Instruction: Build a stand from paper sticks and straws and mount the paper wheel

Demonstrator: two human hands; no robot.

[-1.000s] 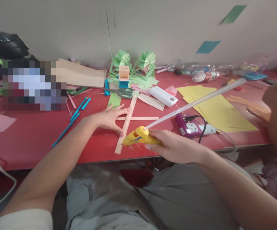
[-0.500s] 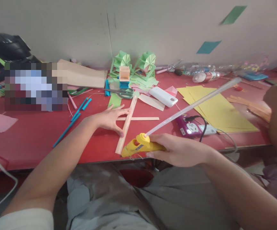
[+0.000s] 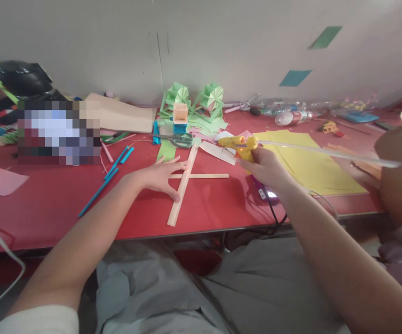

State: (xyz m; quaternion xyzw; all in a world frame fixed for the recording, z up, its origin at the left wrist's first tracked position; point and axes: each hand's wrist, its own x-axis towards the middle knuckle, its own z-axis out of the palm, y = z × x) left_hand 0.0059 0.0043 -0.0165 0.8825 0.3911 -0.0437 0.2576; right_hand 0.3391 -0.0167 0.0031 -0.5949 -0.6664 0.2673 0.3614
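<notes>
writing cannot be read anywhere; a blurred patch hides things at the worktop's left. left hand, fingers spread, presses crossed paper strips; right hand grips a yellow glue gun, its handle hidden.

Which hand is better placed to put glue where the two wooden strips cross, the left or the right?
Probably the right hand: it holds the glue gun just beside the crossed wooden strips. The left hand lies flat on them, pressing them down.
</notes>
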